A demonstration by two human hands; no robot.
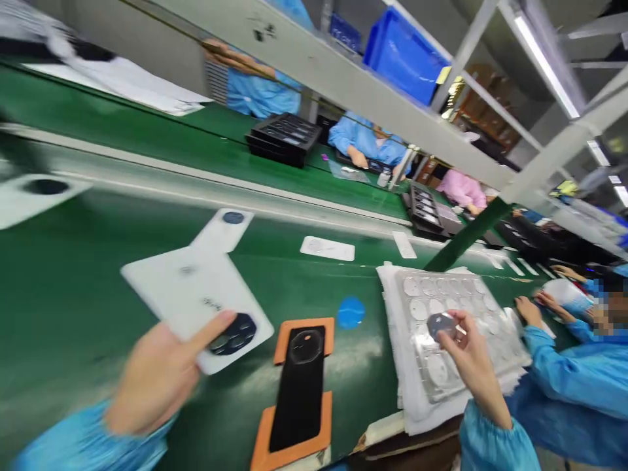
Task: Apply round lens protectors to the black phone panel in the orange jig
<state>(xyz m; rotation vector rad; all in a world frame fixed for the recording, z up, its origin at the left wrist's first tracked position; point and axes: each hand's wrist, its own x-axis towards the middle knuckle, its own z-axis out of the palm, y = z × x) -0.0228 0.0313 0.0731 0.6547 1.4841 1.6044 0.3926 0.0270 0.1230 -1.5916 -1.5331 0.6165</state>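
Counter (pixel 363 405), one: green, glossy, worn at its near edge. Along its far edge I list a pale rail (pixel 161 173), then a green strip (pixel 161 131) carrying black trays (pixel 284 137) and papers (pixel 122 82). Overhead: a pale beam (pixel 314 55), a blue crate (pixel 405 59) and a tube light (pixel 545 62). Co-workers: persons in blue across the strip, one in pink (pixel 461 186) further off, and another in blue (pixel 564 366) by the right end.

Toward the counter's far edge: white slips (pixel 328 248) and a white card (pixel 213 237) with a dark round patch. By the near edge: an orange holder (pixel 263 428) in two parts, a black panel (pixel 298 399) lying over both; beside its far right corner, a blue disc (pixel 351 313), flat. To the right, also by the near edge: white sheets (pixel 406 386) under a clear tray (pixel 434 396) with rows of round pieces.

White panel (pixel 191 288), one: in my left hand (pixel 157 373), left of the holder, fingers clamped on its near edge, index finger across its face to the black camera ring (pixel 235 335). Whether it touches the counter I cannot tell.

Dark disc (pixel 439 325), one: in my right hand (pixel 468 353), pinched between thumb and fingers, above the tray's left part.
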